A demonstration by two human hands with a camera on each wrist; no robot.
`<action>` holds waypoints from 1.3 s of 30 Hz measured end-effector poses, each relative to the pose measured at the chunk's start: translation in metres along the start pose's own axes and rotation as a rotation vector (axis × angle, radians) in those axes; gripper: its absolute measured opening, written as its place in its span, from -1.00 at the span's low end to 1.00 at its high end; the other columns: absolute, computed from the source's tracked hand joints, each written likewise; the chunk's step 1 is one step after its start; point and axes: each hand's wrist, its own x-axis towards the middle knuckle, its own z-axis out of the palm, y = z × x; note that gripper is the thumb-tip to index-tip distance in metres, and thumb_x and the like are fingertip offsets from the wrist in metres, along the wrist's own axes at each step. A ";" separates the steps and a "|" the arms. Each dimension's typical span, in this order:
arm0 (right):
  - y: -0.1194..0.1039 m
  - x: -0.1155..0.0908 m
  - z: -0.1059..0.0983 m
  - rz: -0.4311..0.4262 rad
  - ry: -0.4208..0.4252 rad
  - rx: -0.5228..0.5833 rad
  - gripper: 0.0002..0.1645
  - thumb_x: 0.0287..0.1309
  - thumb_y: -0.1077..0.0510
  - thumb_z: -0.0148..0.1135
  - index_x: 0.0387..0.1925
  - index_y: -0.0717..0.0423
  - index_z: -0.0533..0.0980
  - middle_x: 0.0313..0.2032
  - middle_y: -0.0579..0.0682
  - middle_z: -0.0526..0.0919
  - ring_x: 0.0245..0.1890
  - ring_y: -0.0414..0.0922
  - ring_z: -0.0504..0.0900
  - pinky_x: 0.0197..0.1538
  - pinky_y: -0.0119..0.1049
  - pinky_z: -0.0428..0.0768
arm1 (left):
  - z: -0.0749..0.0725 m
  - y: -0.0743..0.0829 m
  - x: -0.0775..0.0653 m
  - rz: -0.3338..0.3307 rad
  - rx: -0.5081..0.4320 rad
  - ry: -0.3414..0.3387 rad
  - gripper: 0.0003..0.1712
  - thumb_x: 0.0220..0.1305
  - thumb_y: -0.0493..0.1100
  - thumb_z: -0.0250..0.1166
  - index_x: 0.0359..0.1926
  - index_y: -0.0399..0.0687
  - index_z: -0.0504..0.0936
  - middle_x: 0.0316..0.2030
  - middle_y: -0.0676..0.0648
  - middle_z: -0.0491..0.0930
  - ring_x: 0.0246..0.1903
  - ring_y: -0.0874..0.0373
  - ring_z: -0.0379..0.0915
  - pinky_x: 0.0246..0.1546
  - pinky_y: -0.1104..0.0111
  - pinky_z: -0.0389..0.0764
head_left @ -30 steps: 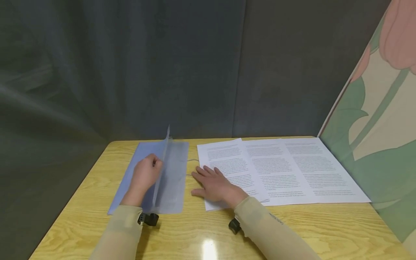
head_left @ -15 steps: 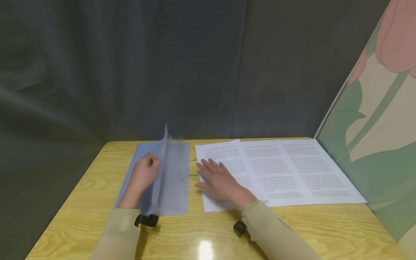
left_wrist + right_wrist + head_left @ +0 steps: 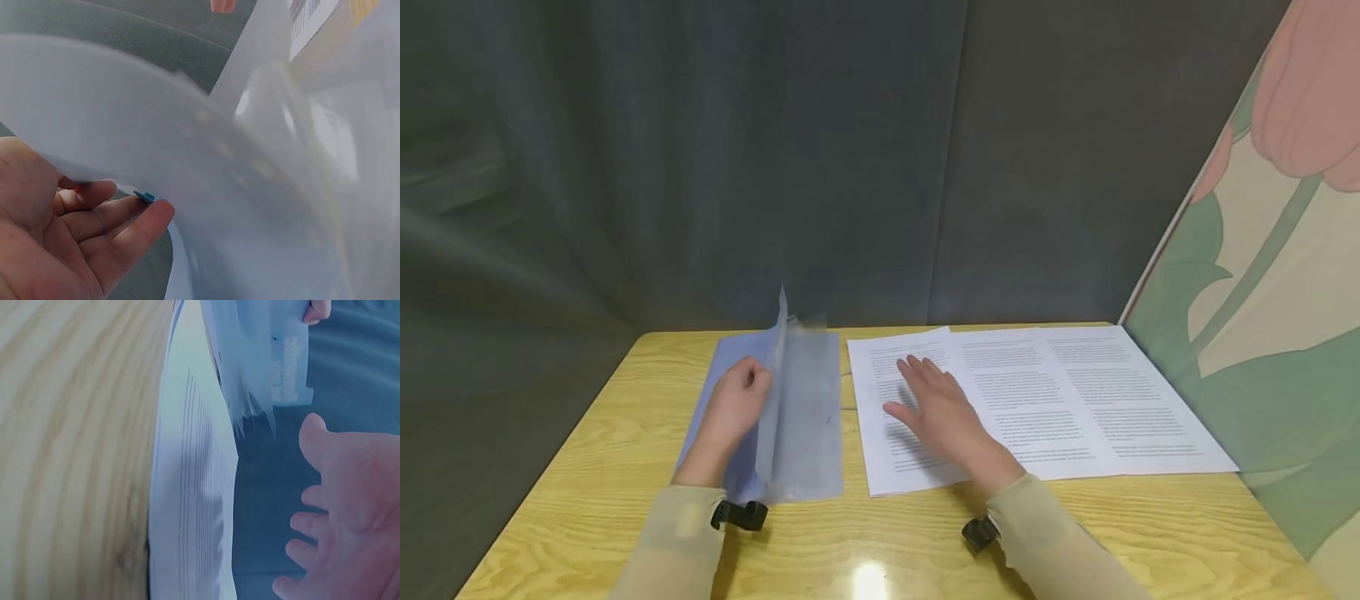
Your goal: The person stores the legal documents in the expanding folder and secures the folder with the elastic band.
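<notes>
From my place far from the table [image 3: 587, 442], I see the plastic folder [image 3: 808, 417] lying open on its left part, with the blue side [image 3: 741, 346] to the left and the translucent side to the right. Between them one leaf [image 3: 767, 425] stands almost upright. The left hand [image 3: 733, 404] is beside this leaf, and its fingers are curled; in the left wrist view they pinch the edge of the bent plastic, near a small blue-green tab [image 3: 145, 196]. The right hand [image 3: 943, 417] grasps nothing: its fingers are straight and a little spread, and it hovers above the printed sheets, where its shadow falls. These sheets lie to the right of the folder, near but apart from it: the leftmost one [image 3: 887, 392] is slightly turned and covers an edge of the middle one [image 3: 1022, 375], and the right one [image 3: 1135, 400] comes next in the row. Behind the table hangs a dark curtain [image 3: 805, 167], and at the right is a panel [image 3: 1262, 333] with a flower pattern.
</notes>
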 end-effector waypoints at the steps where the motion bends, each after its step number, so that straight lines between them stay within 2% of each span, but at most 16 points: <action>1: 0.003 -0.001 -0.002 0.012 0.015 0.004 -0.03 0.60 -0.26 0.22 0.73 0.14 0.16 0.70 0.20 0.16 0.72 0.21 0.02 0.68 0.20 -0.02 | 0.001 0.001 0.000 0.000 -0.001 0.001 -0.81 0.56 -0.21 -0.04 -0.30 -0.09 0.31 -0.49 -0.06 0.22 -0.50 0.02 0.15 -0.41 0.16 0.28; 8: 0.021 -0.008 -0.014 0.074 0.113 0.014 -0.01 0.56 -0.23 0.30 0.69 0.23 0.21 0.63 0.30 0.27 0.64 0.32 0.20 0.60 0.27 0.18 | 0.007 0.007 -0.001 0.003 0.014 0.019 -0.81 0.55 -0.21 -0.01 -0.30 -0.08 0.37 -0.52 -0.03 0.25 -0.52 0.04 0.16 -0.44 0.17 0.28; 18: 0.051 -0.011 -0.023 0.212 0.182 -0.004 0.06 0.50 -0.23 0.37 0.68 0.30 0.19 0.52 0.43 0.35 0.51 0.42 0.33 0.45 0.38 0.35 | 0.013 0.007 -0.002 0.010 0.042 0.059 -0.84 0.49 -0.21 0.01 -0.31 -0.08 0.42 -0.53 -0.02 0.28 -0.51 0.03 0.22 -0.42 0.17 0.30; 29: 0.073 -0.008 -0.024 0.332 0.160 0.018 0.17 0.43 -0.24 0.43 0.67 0.39 0.13 0.43 0.50 0.38 0.40 0.45 0.42 0.41 0.34 0.43 | 0.015 0.009 -0.001 0.012 0.035 0.080 -0.84 0.48 -0.23 0.04 -0.31 -0.09 0.47 -0.55 0.00 0.30 -0.51 0.03 0.26 -0.43 0.18 0.32; 39: 0.085 -0.001 -0.023 0.382 0.096 -0.010 0.12 0.44 -0.25 0.40 0.61 0.44 0.21 0.40 0.53 0.40 0.39 0.48 0.43 0.42 0.34 0.42 | 0.017 0.008 0.001 0.014 0.013 0.059 -0.83 0.50 -0.22 0.02 -0.30 -0.09 0.44 -0.53 -0.02 0.29 -0.52 0.03 0.23 -0.44 0.17 0.30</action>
